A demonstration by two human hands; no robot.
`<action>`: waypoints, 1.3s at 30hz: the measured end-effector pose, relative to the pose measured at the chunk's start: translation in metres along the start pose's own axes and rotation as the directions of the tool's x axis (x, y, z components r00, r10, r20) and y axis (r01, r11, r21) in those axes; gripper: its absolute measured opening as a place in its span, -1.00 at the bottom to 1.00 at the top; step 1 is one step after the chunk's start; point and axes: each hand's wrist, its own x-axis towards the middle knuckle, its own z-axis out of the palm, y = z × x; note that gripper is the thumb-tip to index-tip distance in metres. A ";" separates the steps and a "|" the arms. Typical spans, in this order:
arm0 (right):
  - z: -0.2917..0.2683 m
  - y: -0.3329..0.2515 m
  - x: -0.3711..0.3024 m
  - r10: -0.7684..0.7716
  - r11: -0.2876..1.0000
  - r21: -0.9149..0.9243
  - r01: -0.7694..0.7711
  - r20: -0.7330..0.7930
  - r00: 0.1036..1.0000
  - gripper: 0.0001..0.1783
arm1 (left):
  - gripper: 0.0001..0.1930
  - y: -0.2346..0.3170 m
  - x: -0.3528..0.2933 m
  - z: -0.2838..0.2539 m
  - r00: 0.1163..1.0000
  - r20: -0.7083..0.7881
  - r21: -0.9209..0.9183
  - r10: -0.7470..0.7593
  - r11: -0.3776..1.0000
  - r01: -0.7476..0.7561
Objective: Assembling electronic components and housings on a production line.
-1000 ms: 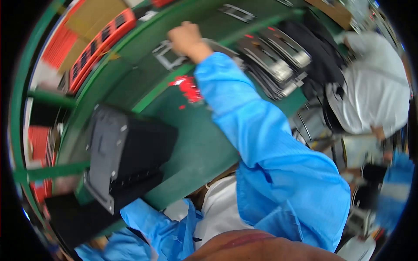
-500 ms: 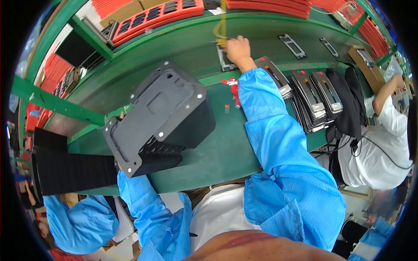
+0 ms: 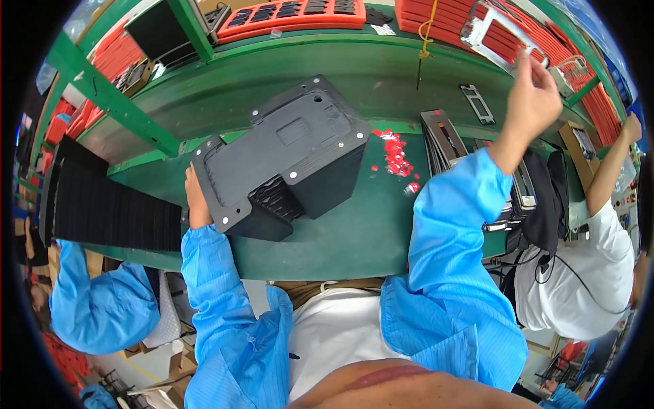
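Note:
High at the right, my right hand [image 3: 535, 102] pinches one end of a silver metal frame [image 3: 480, 39] with a large opening, held up in the air. My left hand [image 3: 196, 198] grips the left edge of a stack of thick black moulded trays [image 3: 296, 133]; some of its fingers are hidden. That stack is tilted on the green bench, with a recess and round light dots on its top face. Another metal frame [image 3: 477, 103] lies on the green channel behind the bench. Red scraps [image 3: 395, 157] are scattered to the right of the trays.
Stacked dark flat parts [image 3: 446, 140] stand beyond my right sleeve, beside black cloth [image 3: 548, 198]. A tall black stack [image 3: 119, 211] is at the left. A yellow cord [image 3: 426, 34] hangs overhead. A red tray [image 3: 293, 17] rests on the shelf. Co-workers are on both sides.
My right hand has lifted a metal frame off the channel and carried it up and right. My left hand now shows more at the tray stack's edge. The whole view has shifted.

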 end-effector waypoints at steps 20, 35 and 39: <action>0.007 -0.197 -0.161 -0.365 0.886 0.159 0.435 0.819 0.444 -0.72 | -0.18 0.045 0.005 -0.009 0.981 0.076 0.550 -0.180 0.828 0.109; 0.002 -0.119 -0.081 -0.232 0.953 0.104 0.284 0.854 0.466 -0.71 | -0.42 -0.006 0.007 -0.005 0.989 0.134 0.417 -0.061 0.909 -0.001; -0.004 -0.016 -0.033 0.224 0.948 -0.293 0.125 0.891 0.394 -0.61 | -0.39 -0.015 0.010 -0.002 0.988 0.113 0.327 -0.106 0.943 0.064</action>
